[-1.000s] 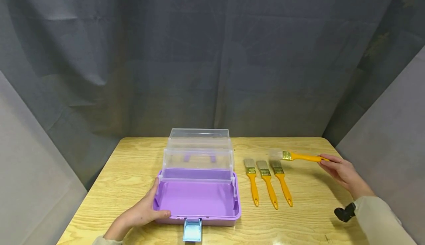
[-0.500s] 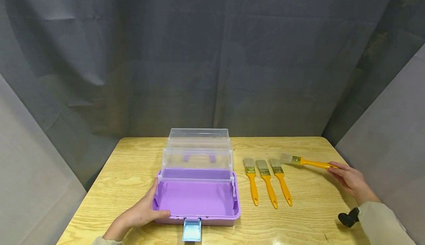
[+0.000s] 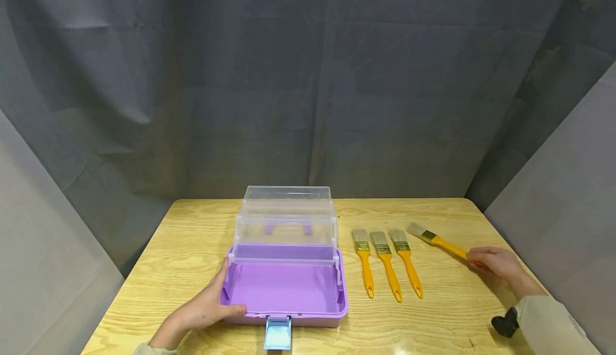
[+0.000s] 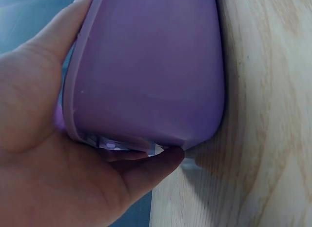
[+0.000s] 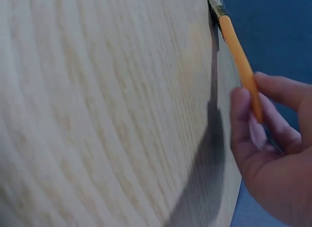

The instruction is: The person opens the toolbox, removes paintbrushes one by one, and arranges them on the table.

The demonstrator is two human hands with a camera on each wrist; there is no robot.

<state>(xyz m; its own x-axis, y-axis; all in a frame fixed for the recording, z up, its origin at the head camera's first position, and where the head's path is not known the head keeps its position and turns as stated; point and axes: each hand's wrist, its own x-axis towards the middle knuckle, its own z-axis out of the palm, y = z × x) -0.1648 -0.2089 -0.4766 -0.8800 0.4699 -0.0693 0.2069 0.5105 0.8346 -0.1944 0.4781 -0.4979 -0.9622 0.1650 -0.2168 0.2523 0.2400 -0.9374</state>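
Observation:
An open purple toolbox [image 3: 286, 290] with clear fold-out trays [image 3: 287, 221] stands on the wooden table [image 3: 192, 237]. My left hand [image 3: 204, 308] grips its front left corner, thumb on the front rim; the left wrist view shows the purple wall [image 4: 151, 71] against my palm [image 4: 58, 178]. My right hand [image 3: 500, 267] pinches the end of a yellow-handled paintbrush [image 3: 440, 242], bristles pointing up-left, low over the table. In the right wrist view the orange handle [image 5: 239, 61] lies between my fingers [image 5: 243, 119]. Three more yellow paintbrushes [image 3: 389, 269] lie side by side right of the box.
A blue latch [image 3: 277, 333] hangs at the box's front. A grey cloth backdrop [image 3: 308, 77] encloses the table on three sides. The table's right edge [image 3: 505, 248] runs close to my right hand. A black wrist mount [image 3: 504, 324] sits on my right sleeve.
My right hand has carried the fourth paintbrush rightward and down toward the table, swinging it to a diagonal beside the other three. The left hand and box have not moved.

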